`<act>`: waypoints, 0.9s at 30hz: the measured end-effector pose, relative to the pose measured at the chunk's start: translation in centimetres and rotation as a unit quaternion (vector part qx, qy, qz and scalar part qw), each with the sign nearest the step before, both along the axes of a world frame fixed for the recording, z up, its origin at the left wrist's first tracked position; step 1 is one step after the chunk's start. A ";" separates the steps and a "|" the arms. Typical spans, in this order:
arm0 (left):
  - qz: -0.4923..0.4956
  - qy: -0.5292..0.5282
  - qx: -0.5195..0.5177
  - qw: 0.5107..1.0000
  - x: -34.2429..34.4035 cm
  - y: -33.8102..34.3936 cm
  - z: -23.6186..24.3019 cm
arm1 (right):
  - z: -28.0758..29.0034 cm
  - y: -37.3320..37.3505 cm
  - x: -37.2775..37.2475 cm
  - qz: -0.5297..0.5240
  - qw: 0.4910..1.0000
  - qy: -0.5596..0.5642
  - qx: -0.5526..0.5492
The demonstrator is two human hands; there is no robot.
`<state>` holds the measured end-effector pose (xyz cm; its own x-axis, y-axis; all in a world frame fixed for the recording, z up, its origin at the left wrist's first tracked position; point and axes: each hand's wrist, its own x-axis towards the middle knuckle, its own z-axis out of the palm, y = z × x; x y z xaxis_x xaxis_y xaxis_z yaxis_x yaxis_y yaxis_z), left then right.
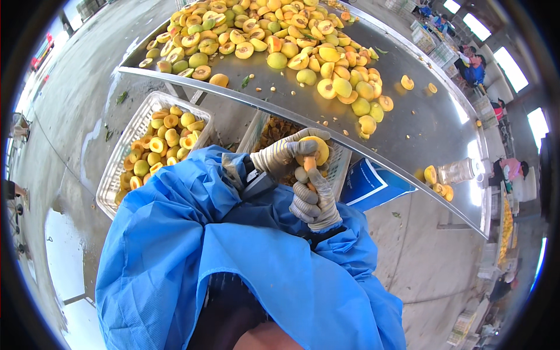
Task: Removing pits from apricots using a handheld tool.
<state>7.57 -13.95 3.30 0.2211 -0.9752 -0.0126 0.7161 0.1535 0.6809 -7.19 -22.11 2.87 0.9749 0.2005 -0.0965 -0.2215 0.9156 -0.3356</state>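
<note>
My left hand (279, 153), in a striped knit glove, grips a yellow fruit (316, 146) near the middle of the view. Just below it, my right hand (315, 207), in a similar glove, is closed round a small orange-handled tool (310, 166) whose upper end meets the fruit; its working tip is hidden. Beneath my hands stands a crate (252, 133) with brown scraps in it. To the left, a white plastic crate (106, 192) holds many halved fruits (156, 146). Blue sleeves cover both my forearms.
A steel table (420, 140) slants across the top, heaped with whole and halved fruit (274, 29). A clear jar (458, 171) and fruit halves sit at its right end. A blue-and-white bag or board (370, 184) is below its edge. People (472, 64) work along the far right.
</note>
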 end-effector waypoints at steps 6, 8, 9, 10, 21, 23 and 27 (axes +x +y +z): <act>0.053 0.051 0.010 0.997 -0.9 -0.4 -0.7 | -0.2 1.3 0.5 -0.111 0.970 0.084 -0.198; 0.063 0.054 0.004 0.997 -0.9 -0.2 -1.6 | -0.6 1.5 0.4 -0.114 0.971 0.073 -0.197; 0.063 0.053 0.004 0.997 -1.0 -0.1 -1.4 | -0.5 1.5 0.3 -0.112 0.973 0.066 -0.191; 0.059 0.059 0.006 0.997 -1.0 0.0 -1.2 | -0.4 1.5 0.3 -0.111 0.975 0.059 -0.185; 0.035 0.096 0.027 0.994 -1.5 0.9 1.7 | 0.2 0.1 -0.2 0.005 1.000 -0.017 0.015; 0.052 0.091 0.022 0.994 -1.3 0.7 0.6 | 0.6 0.4 0.1 -0.043 0.992 0.065 -0.095; 0.247 0.205 0.001 0.947 -1.2 0.2 -1.1 | -0.2 1.5 0.4 -0.141 0.918 0.119 -0.351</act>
<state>6.35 -13.71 2.18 0.6264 -0.7539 -0.1982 0.7617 0.5380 0.3611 -6.80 -20.57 2.68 0.9131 -0.2488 -0.3231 -0.1533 0.5248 -0.8373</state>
